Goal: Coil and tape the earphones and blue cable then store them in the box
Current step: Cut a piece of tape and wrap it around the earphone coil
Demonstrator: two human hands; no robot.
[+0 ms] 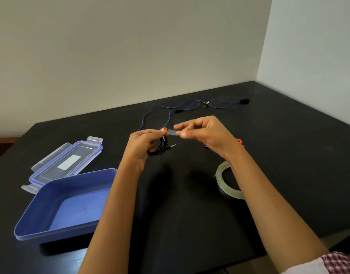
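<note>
My left hand point(145, 142) holds a coiled bundle of black earphones point(160, 148) above the black table point(289, 155); a metal jack plug sticks out to the right. My right hand point(204, 132) pinches a short strip of clear tape point(175, 132), whose other end touches my left fingertips. The blue cable point(170, 112) lies uncoiled at the far side of the table. The open blue box point(37, 214) stands at the near left, nothing inside it.
The box's clear lid point(69, 161) with blue seal lies flat behind the box. A roll of clear tape point(227, 181) sits under my right forearm. Something red point(239, 141) shows behind my right wrist. Walls close the far side and right.
</note>
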